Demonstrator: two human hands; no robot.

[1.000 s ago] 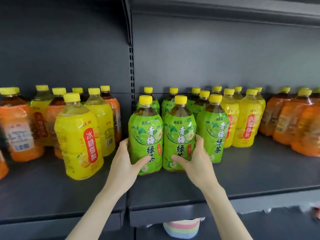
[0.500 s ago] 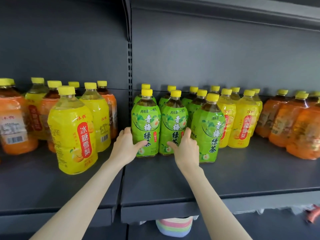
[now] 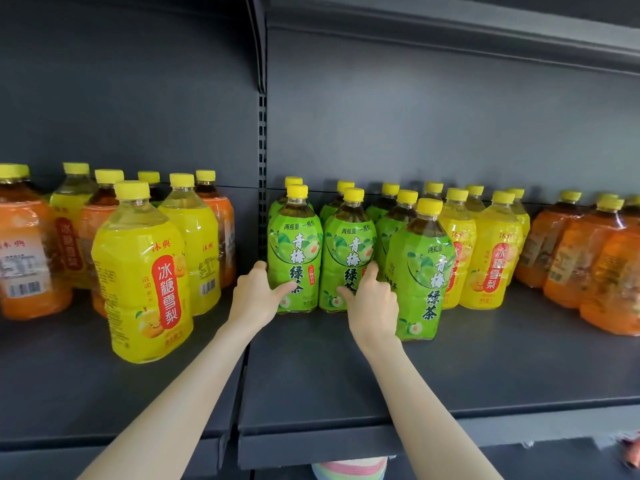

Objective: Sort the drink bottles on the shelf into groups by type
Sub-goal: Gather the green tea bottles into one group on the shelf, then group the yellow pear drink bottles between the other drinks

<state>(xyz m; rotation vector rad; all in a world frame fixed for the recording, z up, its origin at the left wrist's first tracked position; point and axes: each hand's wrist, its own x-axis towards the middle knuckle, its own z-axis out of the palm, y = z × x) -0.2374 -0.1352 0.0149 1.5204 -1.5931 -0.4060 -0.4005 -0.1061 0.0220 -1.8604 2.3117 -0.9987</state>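
Note:
Two green-label tea bottles stand side by side on the dark shelf [image 3: 311,393]. My left hand [image 3: 254,297] grips the lower left side of the left green bottle [image 3: 294,251]. My right hand [image 3: 372,301] holds the lower right side of the right green bottle [image 3: 348,251]. A third green bottle [image 3: 420,268] stands nearer the front, right beside my right hand. More green bottles stand in rows behind. All have yellow caps.
Yellow-label bottles [image 3: 491,251] stand right of the green group, orange-label bottles [image 3: 588,258] at far right. On the left shelf section a large yellow bottle [image 3: 145,278] stands in front, mixed with orange bottles [image 3: 24,258]. A slotted upright [image 3: 262,140] divides the sections.
Both hands have pushed the two green bottles back from the shelf's front toward the rows behind. The third green bottle now stands in front of them.

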